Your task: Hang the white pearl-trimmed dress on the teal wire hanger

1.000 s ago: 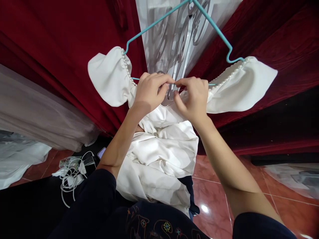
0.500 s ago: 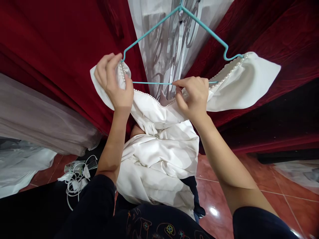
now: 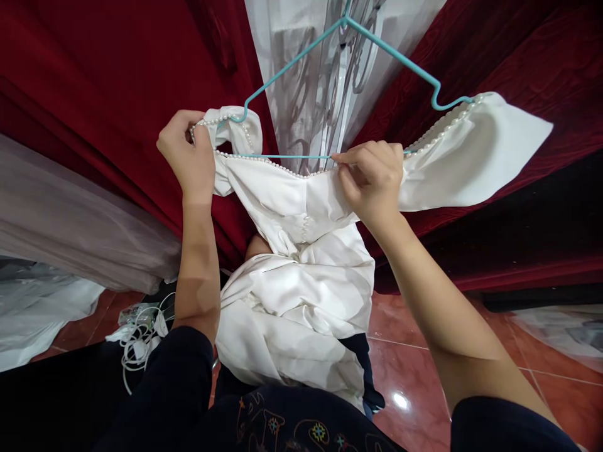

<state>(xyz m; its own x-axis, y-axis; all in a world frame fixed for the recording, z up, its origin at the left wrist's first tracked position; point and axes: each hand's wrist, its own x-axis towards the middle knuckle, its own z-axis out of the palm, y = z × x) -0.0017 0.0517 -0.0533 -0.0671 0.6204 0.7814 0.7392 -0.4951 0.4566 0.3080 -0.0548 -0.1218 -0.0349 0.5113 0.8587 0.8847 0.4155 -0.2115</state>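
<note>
A white dress (image 3: 301, 295) with pearl beading along its neckline lies gathered over my lap, its top raised on a turquoise hanger (image 3: 391, 51). My left hand (image 3: 188, 154) is closed on the beaded edge of the left sleeve and pulls it outward. The hanger's left end sits inside that sleeve opening. With fingers and thumb, my right hand (image 3: 370, 179) pinches the hanger's bottom bar near the middle of the neckline. On the right, the other sleeve (image 3: 475, 157) hangs from the hanger's notched end.
Dark red draped fabric (image 3: 117, 75) hangs on both sides, with white cloth and a pale ornate frame (image 3: 336, 94) between. White cables (image 3: 141, 345) lie on a black surface (image 3: 56, 395) at lower left. The floor (image 3: 405, 358) is red tile.
My left hand has moved left and slightly down, drawing the sleeve's beaded edge outward. The neckline is stretched straighter and the hanger has shifted slightly right. My right hand keeps its pinch.
</note>
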